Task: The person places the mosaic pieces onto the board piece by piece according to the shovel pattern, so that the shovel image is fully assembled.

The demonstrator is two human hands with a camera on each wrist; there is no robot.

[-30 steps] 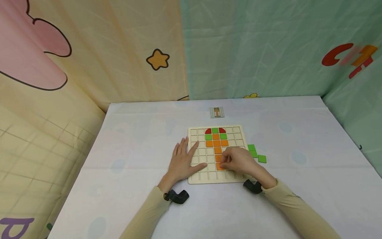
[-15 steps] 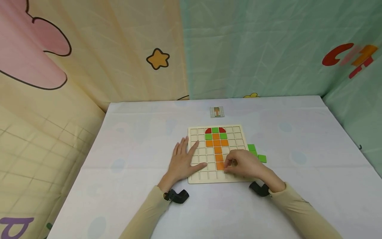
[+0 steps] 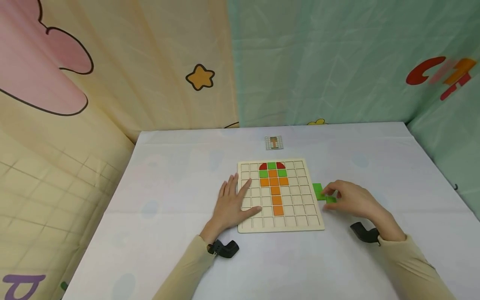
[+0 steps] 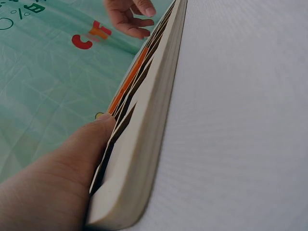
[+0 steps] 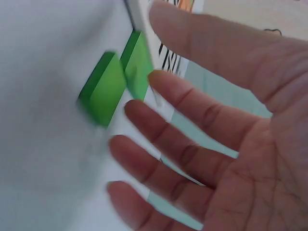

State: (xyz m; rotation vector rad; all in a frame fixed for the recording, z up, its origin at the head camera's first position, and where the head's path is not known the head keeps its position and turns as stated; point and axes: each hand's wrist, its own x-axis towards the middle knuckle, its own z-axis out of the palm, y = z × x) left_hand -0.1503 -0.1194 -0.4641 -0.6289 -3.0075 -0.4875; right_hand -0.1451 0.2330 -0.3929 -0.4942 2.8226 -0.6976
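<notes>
A pale grid board (image 3: pixel 296 210) lies on the table. My left hand (image 3: pixel 229 208) rests on its left side, fingers spread; in the left wrist view, the thumb (image 4: pixel 86 139) lies along the board's edge. Orange square tiles (image 3: pixel 276 200) form a column with a crossbar, with green tiles (image 3: pixel 271 166) and two rounded red pieces (image 3: pixel 263 166) at the top. My right hand (image 3: pixel 352 199) hovers beside loose green tiles (image 3: pixel 317 189) right of the board. In the right wrist view its fingers are apart and hold nothing, near a green tile (image 5: pixel 105 89).
A small card (image 3: pixel 274 143) with a printed grid picture lies behind the board. A white cloth (image 3: pixel 168 166) covers the table. Patterned curtains (image 3: pixel 318 62) hang behind it and at the sides. Each wrist wears a black camera mount (image 3: pixel 225 249).
My right hand has left the lowest orange tile and moved right, off the board to the loose green tiles. The left hand has stayed in place.
</notes>
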